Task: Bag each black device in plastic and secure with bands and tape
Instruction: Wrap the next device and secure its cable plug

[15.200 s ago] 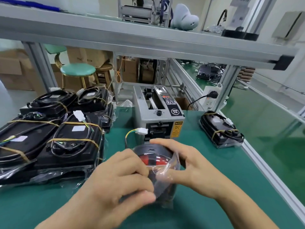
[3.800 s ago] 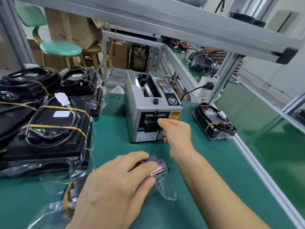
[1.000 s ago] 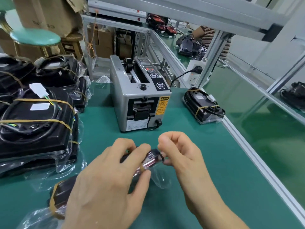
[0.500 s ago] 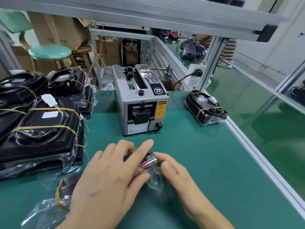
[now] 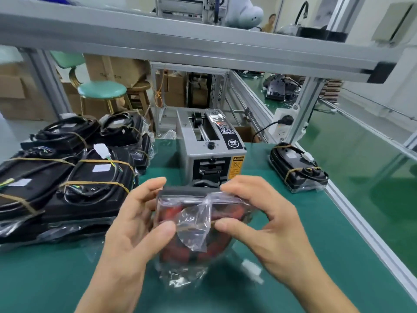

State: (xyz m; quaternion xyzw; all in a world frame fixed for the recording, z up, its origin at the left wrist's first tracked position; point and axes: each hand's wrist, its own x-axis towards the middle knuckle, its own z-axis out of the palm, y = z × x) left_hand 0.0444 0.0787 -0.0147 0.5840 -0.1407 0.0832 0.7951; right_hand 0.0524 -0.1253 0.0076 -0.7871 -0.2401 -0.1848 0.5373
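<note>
Bagged black device [image 5: 198,224], red parts visible thru clear plastic, held upright just above the worktop [image 5: 338,256], directly in front of the tape dispenser [image 5: 211,152]. Left hand [image 5: 137,224] grasps its left edge, thumb on the film; right hand [image 5: 259,220] grasps the right edge, thumb pinning the folded bag flap [image 5: 194,222]. Risks (judged): flap springs open if either thumb lifts before taping; slick film may let the device slip down w/ loose bag bottom. Finished banded units [image 5: 90,181] lie left of the dispenser, one more [image 5: 297,170] to its right.
</note>
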